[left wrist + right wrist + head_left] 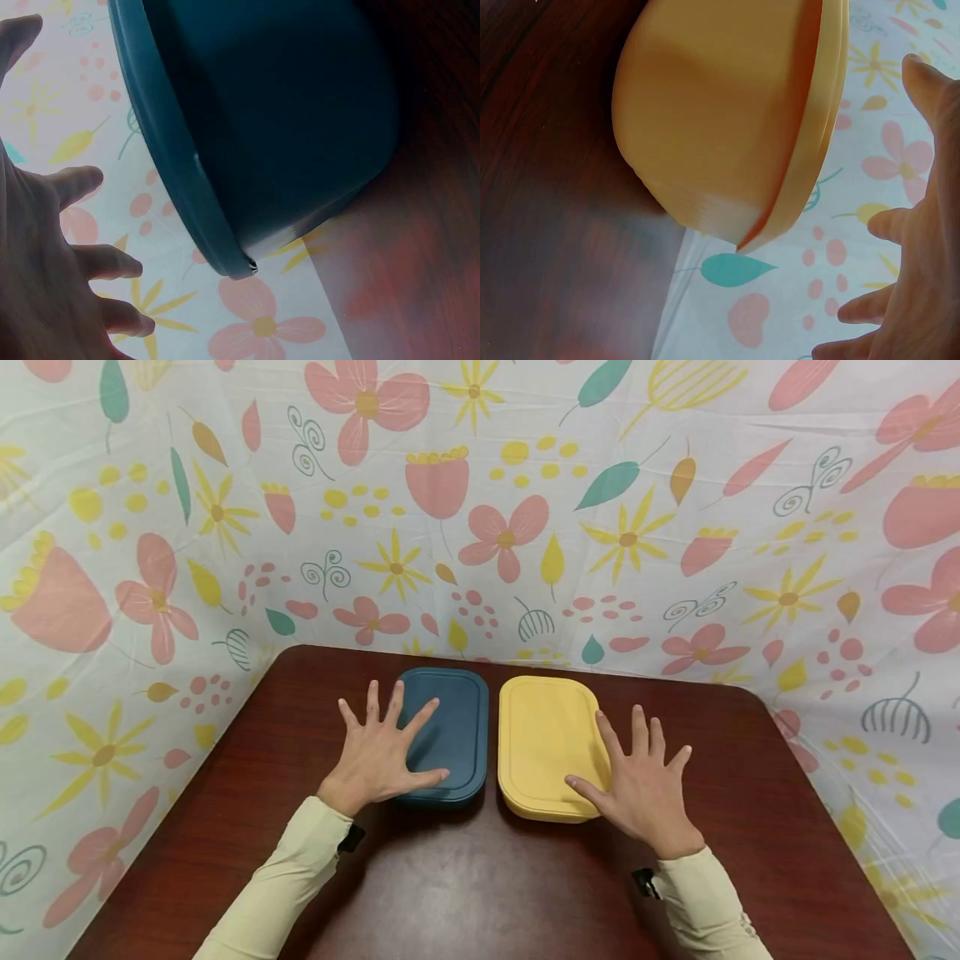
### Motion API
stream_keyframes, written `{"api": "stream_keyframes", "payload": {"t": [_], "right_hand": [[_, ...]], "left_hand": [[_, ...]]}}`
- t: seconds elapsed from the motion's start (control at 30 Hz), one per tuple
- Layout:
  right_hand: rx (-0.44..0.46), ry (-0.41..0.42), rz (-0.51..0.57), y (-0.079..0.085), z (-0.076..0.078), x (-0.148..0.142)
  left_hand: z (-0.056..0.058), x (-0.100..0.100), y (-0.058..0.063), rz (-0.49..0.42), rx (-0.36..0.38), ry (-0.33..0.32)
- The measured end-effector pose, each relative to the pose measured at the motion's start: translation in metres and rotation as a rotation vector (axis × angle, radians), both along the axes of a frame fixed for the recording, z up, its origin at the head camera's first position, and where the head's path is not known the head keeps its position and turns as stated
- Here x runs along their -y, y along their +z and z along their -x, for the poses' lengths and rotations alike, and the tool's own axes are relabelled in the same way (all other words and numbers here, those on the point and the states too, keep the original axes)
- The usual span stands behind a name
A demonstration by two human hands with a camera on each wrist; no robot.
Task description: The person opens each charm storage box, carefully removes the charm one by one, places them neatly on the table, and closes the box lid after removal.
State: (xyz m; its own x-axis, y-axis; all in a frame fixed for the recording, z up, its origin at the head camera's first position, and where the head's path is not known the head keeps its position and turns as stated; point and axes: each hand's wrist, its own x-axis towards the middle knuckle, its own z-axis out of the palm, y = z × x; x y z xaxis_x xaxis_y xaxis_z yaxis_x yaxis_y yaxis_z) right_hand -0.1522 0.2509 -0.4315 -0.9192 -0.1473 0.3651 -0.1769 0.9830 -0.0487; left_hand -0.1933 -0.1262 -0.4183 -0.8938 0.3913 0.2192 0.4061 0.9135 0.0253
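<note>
Two lidded rectangular containers with rounded corners stand side by side on the table, a narrow gap between them. The dark blue container [453, 735] is on the left and the yellow container [547, 739] on the right. My left hand [372, 756], fingers spread wide, hovers over the blue one's left side. In the left wrist view its fingers stay apart from the blue container's rim [176, 172]. My right hand [645, 785] is spread likewise at the yellow one's right edge. The right wrist view shows a space between that hand and the yellow container's side [712, 105]. Neither hand holds anything.
The dark red-brown wooden table [450, 893] has rounded far corners. A white flower-print cloth [480, 527] hangs behind it and along both sides. Black wrist-worn devices sit under both sleeves, one by the left cuff [318, 827].
</note>
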Motion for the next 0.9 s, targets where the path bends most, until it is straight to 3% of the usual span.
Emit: {"api": "stream_keyframes", "payload": {"t": [0.23, 0.4, 0.63, 0.77, 0.9], "right_hand": [[0.000, 0.002, 0.019, -0.001, 0.000, -0.002], [0.000, 0.008, 0.058, -0.002, -0.002, -0.003], [-0.011, 0.120, 0.239, -0.003, -0.003, -0.003], [0.010, 0.188, 0.347, -0.005, -0.004, -0.006], [0.024, 0.203, 0.399, -0.006, -0.004, -0.008]], "left_hand": [[0.000, 0.001, -0.001, 0.001, 0.012, -0.009], [-0.001, 0.004, -0.001, -0.046, 0.051, -0.012], [-0.004, 0.007, -0.005, -0.114, 0.094, -0.028], [-0.005, 0.010, -0.007, -0.193, 0.119, -0.062], [-0.002, 0.015, -0.012, -0.369, 0.214, -0.143]]}}
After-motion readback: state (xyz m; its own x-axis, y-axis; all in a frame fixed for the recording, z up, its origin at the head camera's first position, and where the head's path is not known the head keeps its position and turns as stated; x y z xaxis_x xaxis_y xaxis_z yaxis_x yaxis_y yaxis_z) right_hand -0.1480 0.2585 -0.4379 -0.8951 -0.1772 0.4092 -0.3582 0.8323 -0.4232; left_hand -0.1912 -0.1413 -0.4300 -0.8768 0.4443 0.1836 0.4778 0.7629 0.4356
